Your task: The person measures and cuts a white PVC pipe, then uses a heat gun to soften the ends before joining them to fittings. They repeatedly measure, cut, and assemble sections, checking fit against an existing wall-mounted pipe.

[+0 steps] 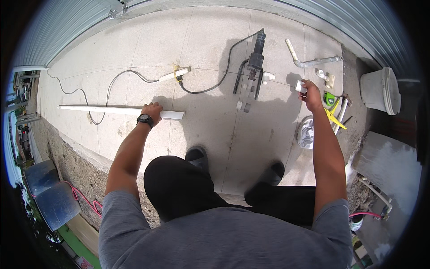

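Note:
My left hand (152, 113) is closed round a long white plastic pipe (112, 110) near its right end; a black watch is on that wrist. The pipe stretches away to the left over the pale floor. On the right side, my right hand (311, 96) grips a short white pipe fitting (300, 86) between thumb and fingers, clear of the pipe. Between my hands stands a corded tool with a black handle (259, 45), black legs and grey metal parts at its lower end. A white elbow fitting (268, 77) lies beside it.
A bent pipe piece (309, 62), small fittings (330, 80), a green tape measure (329, 98), a yellow-handled tool (335, 119) and a white cloth-like bundle (306, 133) lie at right, near a white bucket (378, 91). A black cord (208, 91) joins a white power strip (175, 74).

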`<action>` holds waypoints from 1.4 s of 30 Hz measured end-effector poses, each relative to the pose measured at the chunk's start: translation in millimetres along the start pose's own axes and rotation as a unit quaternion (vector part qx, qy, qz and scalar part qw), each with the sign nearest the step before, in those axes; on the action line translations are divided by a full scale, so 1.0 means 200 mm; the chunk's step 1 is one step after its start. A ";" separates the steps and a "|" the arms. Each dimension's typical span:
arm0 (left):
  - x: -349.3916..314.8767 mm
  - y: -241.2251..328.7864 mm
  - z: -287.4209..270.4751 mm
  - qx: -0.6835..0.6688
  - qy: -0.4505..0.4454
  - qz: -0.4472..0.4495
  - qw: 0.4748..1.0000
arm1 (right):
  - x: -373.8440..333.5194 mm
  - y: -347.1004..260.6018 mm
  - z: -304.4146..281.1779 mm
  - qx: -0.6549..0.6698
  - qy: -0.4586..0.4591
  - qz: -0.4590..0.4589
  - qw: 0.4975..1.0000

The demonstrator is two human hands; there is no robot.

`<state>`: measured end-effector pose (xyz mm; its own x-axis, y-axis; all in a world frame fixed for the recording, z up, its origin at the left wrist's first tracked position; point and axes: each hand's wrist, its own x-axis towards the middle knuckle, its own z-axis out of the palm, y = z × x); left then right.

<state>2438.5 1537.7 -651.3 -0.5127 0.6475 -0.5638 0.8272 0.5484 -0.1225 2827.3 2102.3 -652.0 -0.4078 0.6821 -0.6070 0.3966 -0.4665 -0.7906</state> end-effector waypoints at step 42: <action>-0.21 0.61 -0.19 -0.218 -0.001 0.253 0.942 | 0.01 0.34 -0.94 -0.718 0.156 -0.029 0.678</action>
<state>2550.9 1597.7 -611.4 -0.0771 0.8843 -0.4605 0.7922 0.3348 0.5103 3008.7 2178.4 -691.1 -0.3515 0.8661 -0.3553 0.8704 0.4421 0.2167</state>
